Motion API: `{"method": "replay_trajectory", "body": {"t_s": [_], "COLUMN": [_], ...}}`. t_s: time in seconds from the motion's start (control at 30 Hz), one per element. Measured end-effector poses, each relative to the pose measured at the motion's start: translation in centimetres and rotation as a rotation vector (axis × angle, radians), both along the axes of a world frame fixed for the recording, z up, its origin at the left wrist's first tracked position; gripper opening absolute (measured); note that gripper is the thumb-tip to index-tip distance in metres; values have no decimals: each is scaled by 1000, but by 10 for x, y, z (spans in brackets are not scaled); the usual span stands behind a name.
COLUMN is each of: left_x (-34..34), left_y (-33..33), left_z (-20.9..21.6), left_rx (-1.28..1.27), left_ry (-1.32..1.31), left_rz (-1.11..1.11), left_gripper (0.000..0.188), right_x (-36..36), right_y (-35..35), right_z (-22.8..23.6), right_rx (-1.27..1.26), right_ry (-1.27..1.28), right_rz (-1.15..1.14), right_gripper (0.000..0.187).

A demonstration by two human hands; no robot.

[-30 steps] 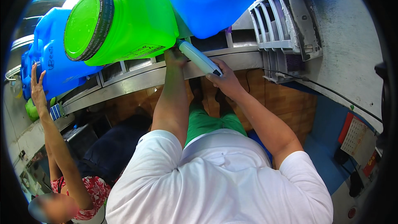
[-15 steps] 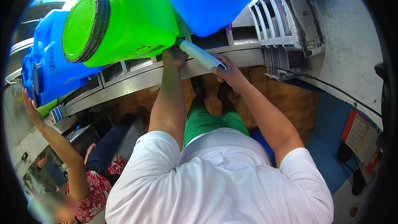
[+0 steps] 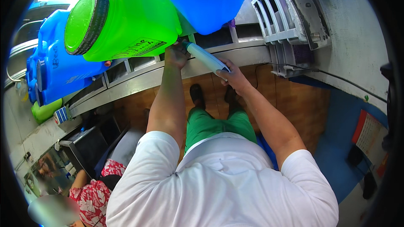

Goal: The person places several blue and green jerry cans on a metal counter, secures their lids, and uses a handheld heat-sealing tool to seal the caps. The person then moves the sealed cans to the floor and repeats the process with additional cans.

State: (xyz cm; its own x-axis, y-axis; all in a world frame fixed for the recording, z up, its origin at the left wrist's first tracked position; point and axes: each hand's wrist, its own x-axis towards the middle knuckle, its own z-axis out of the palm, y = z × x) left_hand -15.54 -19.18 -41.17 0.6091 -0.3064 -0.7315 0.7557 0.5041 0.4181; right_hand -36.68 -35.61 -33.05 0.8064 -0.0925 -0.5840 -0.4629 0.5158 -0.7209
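Observation:
My right hand (image 3: 235, 75) is closed round the lower end of a light-blue tube-shaped tool (image 3: 205, 57) with a teal tip. The tool slants up and left toward a large green water jug (image 3: 139, 21) lying on its side, its sealed round cap facing left. My left hand (image 3: 176, 55) is at the jug's lower right corner, beside the teal tip. Its fingers look curled, partly hidden in shadow, and what they hold cannot be made out. A blue jug (image 3: 206, 2) rises just right of the green one.
More blue jugs (image 3: 63, 65) lie at left, with another person's fingertips (image 3: 107, 63) showing below one. A metal rack edge (image 3: 139, 77) runs beneath the jugs. A white slatted frame (image 3: 280, 21) stands at right, with a black cable (image 3: 332, 75). A co-worker in a red floral shirt (image 3: 94, 201) is lower left.
The co-worker's raised arm at left has come down. Fingertips now show under the left blue jug. My hands and the tool stay nearly in place; the view has shifted slightly.

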Motion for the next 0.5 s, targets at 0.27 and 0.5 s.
{"method": "replay_trajectory", "body": {"t_s": [0.27, 0.5], "left_x": [-1, -30], "left_y": [12, 77], "left_z": [1, 5], "left_rx": [-98, 120], "left_ry": [-18, -122], "left_rz": [-161, -344], "left_gripper": [43, 66], "right_x": [7, -20], "right_y": [26, 83], "right_z": [3, -23], "right_rx": [-179, -373], "right_ry": [-60, -29], "right_rz": [-91, -121], "right_gripper": [52, 59]}}
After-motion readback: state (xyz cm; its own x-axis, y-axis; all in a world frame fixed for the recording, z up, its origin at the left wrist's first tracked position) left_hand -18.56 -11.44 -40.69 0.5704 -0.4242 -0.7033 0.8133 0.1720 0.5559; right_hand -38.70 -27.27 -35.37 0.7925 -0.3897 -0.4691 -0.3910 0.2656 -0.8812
